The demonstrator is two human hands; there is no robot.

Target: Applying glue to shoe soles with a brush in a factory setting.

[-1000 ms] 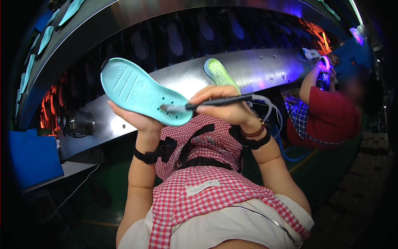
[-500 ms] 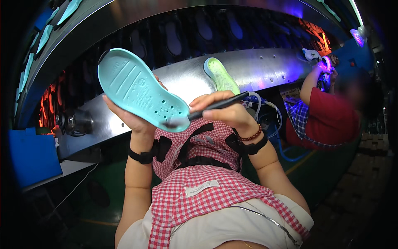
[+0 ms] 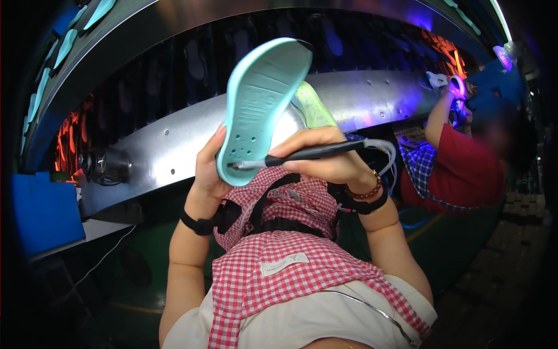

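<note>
My left hand (image 3: 208,170) grips a light-blue shoe sole (image 3: 258,104) by its lower left edge. The sole stands tilted, its grooved, hollowed face toward me and several small holes near its lower end. In my right hand (image 3: 334,164) is a black-handled brush (image 3: 314,153), held like a pen. Its pale tip meets the sole's inner face just below the holes. A whitish tube (image 3: 383,145) runs from the back of the handle. Behind the sole, a yellow-green sole (image 3: 314,107) lies on the metal ledge, partly covered.
A curved metal ledge (image 3: 157,142) crosses in front of me, with dark racks of soles (image 3: 195,61) beyond. At the left are a blue box (image 3: 46,215) and a metal pot (image 3: 110,166). On the right, a person in red (image 3: 465,163) works under purple light.
The light-blue sole has swung more upright and to the right. My left hand moved right with it. The brush tip has shifted slightly on the sole, and my right hand turned a little.
</note>
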